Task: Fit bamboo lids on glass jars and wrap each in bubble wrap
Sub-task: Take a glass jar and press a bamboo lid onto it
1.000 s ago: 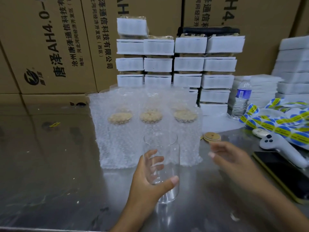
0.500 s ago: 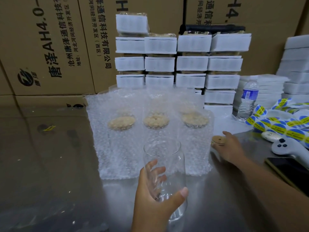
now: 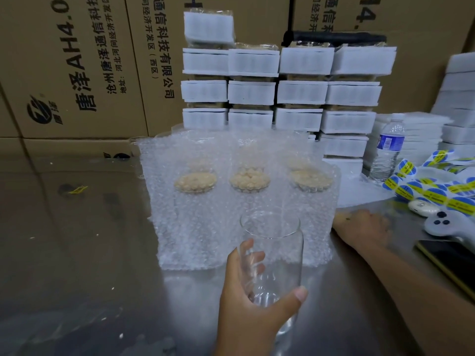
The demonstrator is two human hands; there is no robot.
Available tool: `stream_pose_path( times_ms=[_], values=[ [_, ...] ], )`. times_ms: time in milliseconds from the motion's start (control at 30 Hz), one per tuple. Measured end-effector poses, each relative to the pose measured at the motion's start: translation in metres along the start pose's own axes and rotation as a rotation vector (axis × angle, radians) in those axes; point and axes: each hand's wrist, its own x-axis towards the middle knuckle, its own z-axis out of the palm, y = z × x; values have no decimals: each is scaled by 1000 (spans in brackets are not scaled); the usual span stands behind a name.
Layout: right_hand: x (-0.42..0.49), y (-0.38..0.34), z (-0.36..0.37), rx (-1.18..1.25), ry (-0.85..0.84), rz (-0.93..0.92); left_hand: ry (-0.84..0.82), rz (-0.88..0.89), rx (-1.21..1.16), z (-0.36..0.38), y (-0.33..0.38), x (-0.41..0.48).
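Glass jar [image 3: 276, 242] in grip of left hand [image 3: 246, 312]; right hand [image 3: 365, 227] on table [image 3: 77, 253] (grasp unclear)

I've got one clear glass jar [image 3: 276, 240], open-topped, no lid, roughly upright, front centre. Just behind it three bubble-wrapped jars [image 3: 180, 227] stand in a row, bamboo lids [image 3: 195, 181] showing through the wrap.

One wide-angle head-worn view looks forward and down across the steel table [image 3: 77, 253], very near the left hand [image 3: 244, 312] with its glass jar [image 3: 275, 227], the right hand [image 3: 365, 229] farther right, cardboard boxes [image 3: 77, 60] far behind.
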Motion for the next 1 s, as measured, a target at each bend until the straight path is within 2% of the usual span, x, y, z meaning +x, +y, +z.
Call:
stream_pose_path(
  times_ms=[67, 200, 300, 367, 433, 533, 600, 667, 767, 867, 1000],
  values=[
    [-6, 1, -4, -54, -15, 30, 2, -5, -1, -1, 0, 0],
    [-12, 5, -17, -77, -90, -60, -14, -1, 23, -2, 1, 0],
    [-18, 9, -26, 46, -124, -103, -22, -1, 43, -3, 3, -1],
    [-23, 10, -32, 317, -127, -42, -30, 1, 53, -3, 4, -1],
    [-29, 9, -43, 680, -129, 100, -40, 3, 57, -4, 4, -1],
    [-42, 4, -68, 1186, -326, 240, -46, 7, 59, -5, 5, -2],
    [-53, 2, -86, 1449, -448, 238, -43, 11, 59, -5, 5, -2],
    [-67, -1, -102, 1564, -494, 147, -38, 15, 66, -5, 5, -2],
    [-94, -9, -124, 1600, -496, -83, -29, 11, 84, -5, 5, -2],
    [-119, -19, -137, 1601, -440, -342, -30, 12, 85, -5, 3, -2],
    [-150, -38, -142, 1482, -417, -667, -33, 14, 99, -3, 4, -2]
  ],
)
